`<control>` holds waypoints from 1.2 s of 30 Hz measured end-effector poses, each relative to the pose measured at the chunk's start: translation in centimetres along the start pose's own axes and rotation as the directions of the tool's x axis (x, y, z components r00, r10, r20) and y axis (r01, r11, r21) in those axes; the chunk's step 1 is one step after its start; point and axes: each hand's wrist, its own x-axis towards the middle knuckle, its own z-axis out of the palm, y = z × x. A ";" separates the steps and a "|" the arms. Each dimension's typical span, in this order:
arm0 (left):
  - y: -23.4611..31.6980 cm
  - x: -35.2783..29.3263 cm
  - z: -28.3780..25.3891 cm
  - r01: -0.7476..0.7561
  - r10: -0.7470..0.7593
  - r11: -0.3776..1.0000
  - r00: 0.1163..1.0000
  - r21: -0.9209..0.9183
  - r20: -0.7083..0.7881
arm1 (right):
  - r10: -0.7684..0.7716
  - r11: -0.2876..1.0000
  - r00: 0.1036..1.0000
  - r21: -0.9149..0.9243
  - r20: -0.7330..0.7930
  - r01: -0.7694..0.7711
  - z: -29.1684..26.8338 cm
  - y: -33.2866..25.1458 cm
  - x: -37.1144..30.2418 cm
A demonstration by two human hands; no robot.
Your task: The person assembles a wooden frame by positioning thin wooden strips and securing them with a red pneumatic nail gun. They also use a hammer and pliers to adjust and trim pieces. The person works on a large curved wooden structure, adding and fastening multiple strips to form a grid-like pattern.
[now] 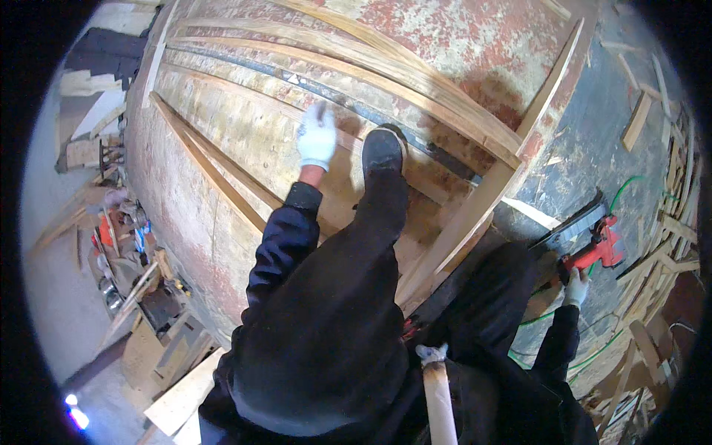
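Observation:
My left hand [317, 137], in a white glove, reaches forward over a large worn wooden panel [222, 159]. Its fingers look stretched out, beside or on a thin wooden strip [252, 95]; the fingertips are slightly blurred. Low at my right side, my right hand [575, 288], also gloved in white, is closed round the handle of a red nail gun [599, 248] with a long dark and silver magazine. My dark shoe [384, 154] is planted on the panel just right of my left hand.
Long wooden strips [356, 61] run across the panel toward an upright edge board [456, 230]. A green hose [627, 187] lies on the dark floor by the nail gun. Scrap wood [667, 245] lines the right side. Tools and offcuts [122, 237] clutter the left floor.

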 end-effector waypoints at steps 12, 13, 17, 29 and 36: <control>7.6 2.5 10.8 -0.527 0.321 0.837 0.694 0.151 0.645 | 0.047 0.952 0.984 -0.291 -0.171 -0.096 3.5 -1.6 1.7; 7.9 2.9 11.4 -0.494 0.313 0.858 0.721 0.142 0.619 | 0.071 0.957 0.990 -0.273 -0.122 -0.102 3.5 -1.7 1.4; 7.3 4.3 14.7 -0.586 0.359 0.791 0.677 0.176 0.643 | 0.042 0.976 0.986 -0.204 -0.163 -0.075 3.8 -1.3 1.3; 6.0 3.9 19.4 -0.687 0.384 0.692 0.609 0.220 0.694 | 0.140 0.807 0.984 0.564 0.108 -0.177 3.2 0.9 6.0; 7.7 -1.9 9.6 -0.428 0.399 0.902 0.789 -0.048 0.466 | 0.181 0.487 0.895 0.753 0.408 -0.442 -0.3 -1.0 10.7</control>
